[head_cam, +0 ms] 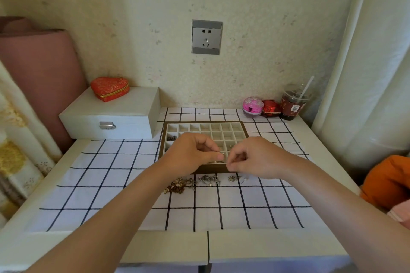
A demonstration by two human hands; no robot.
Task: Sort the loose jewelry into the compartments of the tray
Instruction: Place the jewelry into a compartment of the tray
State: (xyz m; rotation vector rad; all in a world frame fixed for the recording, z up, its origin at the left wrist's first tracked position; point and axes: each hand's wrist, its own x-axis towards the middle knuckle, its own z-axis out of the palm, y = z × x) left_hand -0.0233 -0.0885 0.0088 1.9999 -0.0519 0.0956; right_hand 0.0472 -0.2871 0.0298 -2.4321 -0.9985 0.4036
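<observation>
head view showed left hand (195,153) and right hand (255,157) both pinching one small piece (220,153) over the tray (244,127), probably steadying it for a compartment; loose jewelry (177,185) lay just beside on the tabletop (155,248).

Toward the table's (266,247) back edge, compartment tray (205,121); loose jewelry (177,185) just before it. Back-left corner: latched box (133,104), heart-shaped case (109,88) on top. Back-right corner: lidded cup (292,104).

One head cam only — wide-angle, facing fwd & down at the table (255,248), near, wall (133,6) behind.
</observation>
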